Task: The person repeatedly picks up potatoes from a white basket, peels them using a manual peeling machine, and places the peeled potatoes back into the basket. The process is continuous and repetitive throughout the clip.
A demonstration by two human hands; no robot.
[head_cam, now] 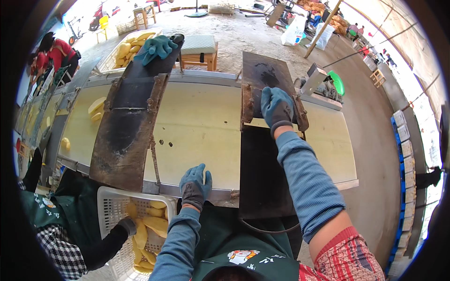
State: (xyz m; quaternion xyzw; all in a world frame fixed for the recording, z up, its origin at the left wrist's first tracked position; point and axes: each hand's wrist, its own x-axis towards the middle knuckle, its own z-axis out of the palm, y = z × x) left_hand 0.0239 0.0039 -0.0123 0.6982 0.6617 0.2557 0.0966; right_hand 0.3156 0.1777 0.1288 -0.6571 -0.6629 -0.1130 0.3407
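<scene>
A conveyor belt (200, 130) runs crosswise before me, pale yellow with a metal frame. My left hand (196, 186), in a blue-coated glove, rests over the belt's near edge with its fingers apart and nothing in it. My right hand (277, 107), gloved alike, reaches to the blade area of a dark metal slicing board (267, 68) above the belt; its fingers are bent, and what lies under them is hidden. Nearer me, a black board (265, 172) slopes down to my lap. To the left, a second rusty-edged board (121, 140) spans the belt.
A white crate (105, 207) of peeled yellow tubers (154, 226) stands at lower left, with a co-worker's dark-gloved hand in it. Blue gloves (156, 49) lie on the left board's far end. Behind are another filled crate (105, 63), a padded stool (195, 44) and a motor (325, 87).
</scene>
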